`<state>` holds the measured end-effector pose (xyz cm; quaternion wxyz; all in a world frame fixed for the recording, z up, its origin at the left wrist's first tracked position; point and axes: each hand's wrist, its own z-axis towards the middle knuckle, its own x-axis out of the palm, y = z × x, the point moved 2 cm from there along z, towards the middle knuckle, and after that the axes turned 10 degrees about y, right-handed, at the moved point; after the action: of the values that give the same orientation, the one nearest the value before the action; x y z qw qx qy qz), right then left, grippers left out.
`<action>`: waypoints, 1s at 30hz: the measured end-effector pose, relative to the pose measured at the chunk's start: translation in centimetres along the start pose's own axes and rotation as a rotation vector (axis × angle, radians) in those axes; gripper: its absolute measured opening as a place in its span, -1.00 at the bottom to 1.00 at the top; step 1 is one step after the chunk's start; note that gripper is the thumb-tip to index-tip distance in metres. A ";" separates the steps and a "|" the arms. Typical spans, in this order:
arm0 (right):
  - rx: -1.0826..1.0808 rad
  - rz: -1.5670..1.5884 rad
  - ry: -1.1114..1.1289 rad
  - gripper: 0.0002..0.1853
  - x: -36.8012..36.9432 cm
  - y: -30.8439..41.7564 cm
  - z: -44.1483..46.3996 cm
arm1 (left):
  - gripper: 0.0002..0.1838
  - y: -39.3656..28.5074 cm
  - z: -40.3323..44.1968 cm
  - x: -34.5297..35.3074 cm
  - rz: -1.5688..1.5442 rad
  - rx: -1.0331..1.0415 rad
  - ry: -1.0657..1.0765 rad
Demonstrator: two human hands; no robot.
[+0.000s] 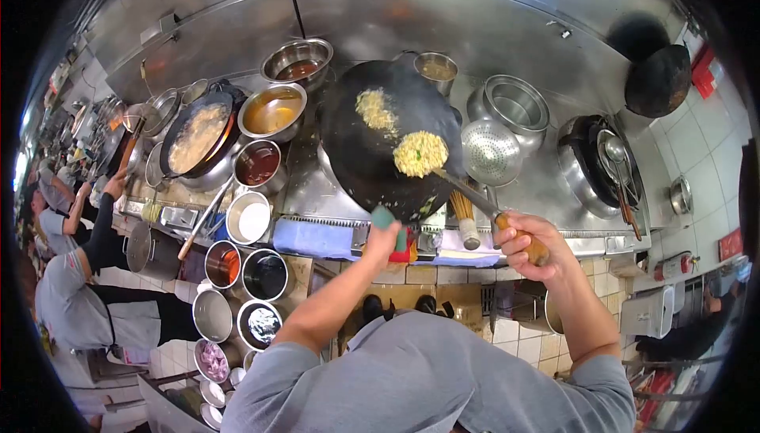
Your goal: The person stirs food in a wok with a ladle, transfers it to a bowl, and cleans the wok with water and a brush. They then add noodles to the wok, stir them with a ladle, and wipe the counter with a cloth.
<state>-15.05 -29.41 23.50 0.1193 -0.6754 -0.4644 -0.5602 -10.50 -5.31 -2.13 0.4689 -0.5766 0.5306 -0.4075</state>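
My right hand [532,247] is closed round the wooden handle of a wok ladle [479,199]. The ladle's head, over the wok, is heaped with yellowish fried rice [420,154] flecked with green. A smaller patch of the same food [377,111] lies in the black wok [348,144]. My left hand [381,244] grips a green cloth [383,218] at the wok's near rim; any handle beneath it is hidden. Right of the wok are a perforated strainer [491,153] and a bamboo brush [465,223], both apart from my hands.
Left of the wok stand bowls of brown sauce [273,113] and dark red sauce [258,164], and a white-filled pot [248,218]. Another wok of frothing food [198,138] sits farther left, beside a co-worker [127,290]. A steel pot [516,104] and another burner [590,168] lie right.
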 end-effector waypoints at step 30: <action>0.023 0.076 0.051 -0.86 -0.4 -0.8 1.5 | -0.59 5.8 -2.8 0.6 -0.405 -0.228 -0.005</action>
<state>-14.66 -28.11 22.36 0.1603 -0.6767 -0.4417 -0.5669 -14.44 -6.18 -7.17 0.3106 -0.7216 0.4457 -0.4292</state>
